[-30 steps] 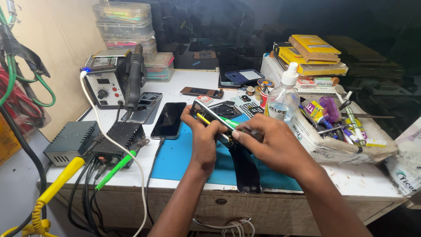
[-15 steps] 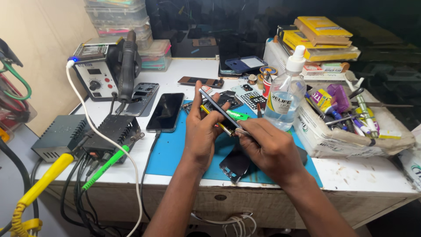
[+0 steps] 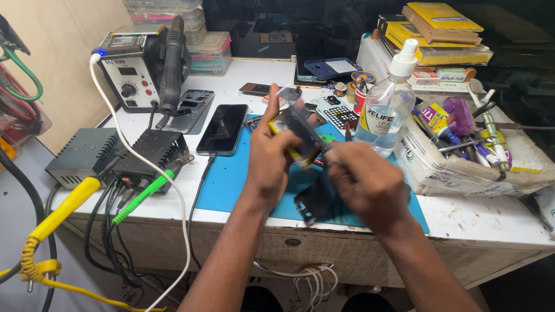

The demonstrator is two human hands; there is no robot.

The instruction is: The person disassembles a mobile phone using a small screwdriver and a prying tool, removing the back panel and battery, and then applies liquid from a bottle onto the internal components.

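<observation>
- nearest the bench edge, a dark phone frame (image 3: 315, 199) lies flat on the blue mat (image 3: 231, 179).
- above it, left hand (image 3: 272, 159) grips a phone part (image 3: 298, 136) by its edges, tilted; right hand (image 3: 364, 185) pinches its lower end.
- looks thin, light, probably fragile, so edges only.
- further back, a clear spray bottle (image 3: 387, 107).

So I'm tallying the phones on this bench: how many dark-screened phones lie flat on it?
2. One black phone lies beside the blue mat, a cable plugged in. A smaller one lies further back. Clutter may hide more, and the blurred piece in the hands isn't counted.
</observation>
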